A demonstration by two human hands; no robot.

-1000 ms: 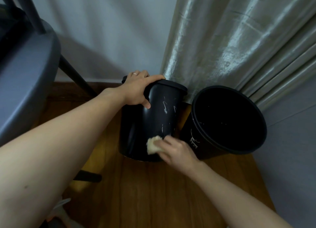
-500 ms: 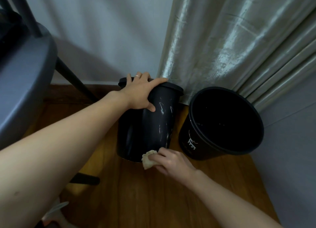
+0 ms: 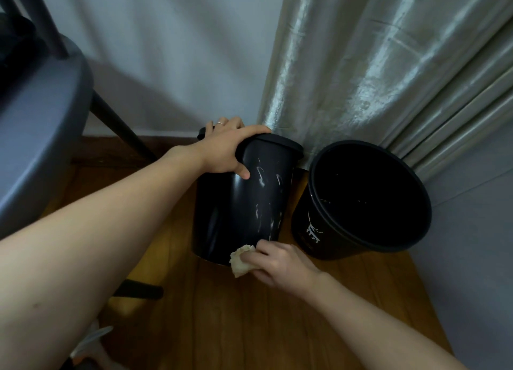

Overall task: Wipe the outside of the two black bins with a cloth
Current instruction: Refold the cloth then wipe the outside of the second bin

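Cloth (image 3: 242,260) bunched in right hand (image 3: 280,264) touches lidded bin's (image 3: 241,203) base; left hand (image 3: 227,150) grips its lid.

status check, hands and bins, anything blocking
Left hand grips lidded bin top. Right hand holds cloth at its base. Open bin untouched beside it. Nothing blocking.

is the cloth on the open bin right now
No, the right hand holds the cloth against the base of the lidded bin.
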